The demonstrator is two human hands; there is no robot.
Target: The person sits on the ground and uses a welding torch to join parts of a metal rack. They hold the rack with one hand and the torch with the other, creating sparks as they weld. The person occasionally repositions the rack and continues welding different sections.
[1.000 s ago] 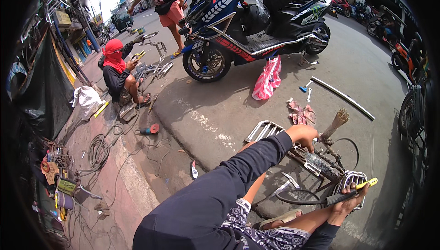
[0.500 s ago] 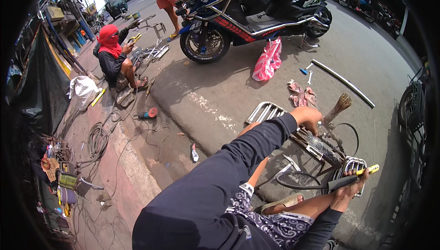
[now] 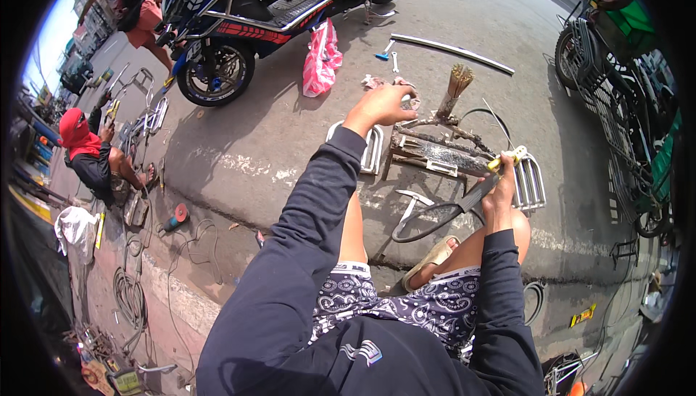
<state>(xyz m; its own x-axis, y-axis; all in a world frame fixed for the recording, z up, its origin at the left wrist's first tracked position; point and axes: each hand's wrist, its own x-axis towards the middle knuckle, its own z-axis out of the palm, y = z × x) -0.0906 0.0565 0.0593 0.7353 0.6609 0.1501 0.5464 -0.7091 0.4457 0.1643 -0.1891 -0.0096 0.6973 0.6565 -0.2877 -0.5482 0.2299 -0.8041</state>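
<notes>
My left hand [image 3: 378, 109] reaches over the left end of a rough, spatter-crusted metal work stand [image 3: 442, 151]. Its thumb and curved fingers are apart, and I see nothing held between them. Pinkish work gloves [image 3: 373, 83] show just behind it on the road. My right hand [image 3: 499, 194] is closed round the dark handle of a welding electrode holder [image 3: 481, 191] with yellow jaws, at the stand's right end. A thin rod rises from those jaws, and a thick cable loops left from the handle. Barred metal frames [image 3: 372, 151] lie by both ends of the stand.
A bundle of welding rods [image 3: 458, 83] stands upright in the stand. A chipping hammer [image 3: 412, 201] lies nearer me. Beyond are a metal tube [image 3: 453, 54], a wrench [image 3: 395, 62], a striped bag [image 3: 321, 59] and a scooter [image 3: 275, 19]. An angle grinder [image 3: 176, 217] and a crouching co-worker [image 3: 90, 151] are left.
The view has swung right, bringing a parked bike on that side further in. My left hand has lifted off the stand and its fingers have spread. My right hand still grips the electrode holder.
</notes>
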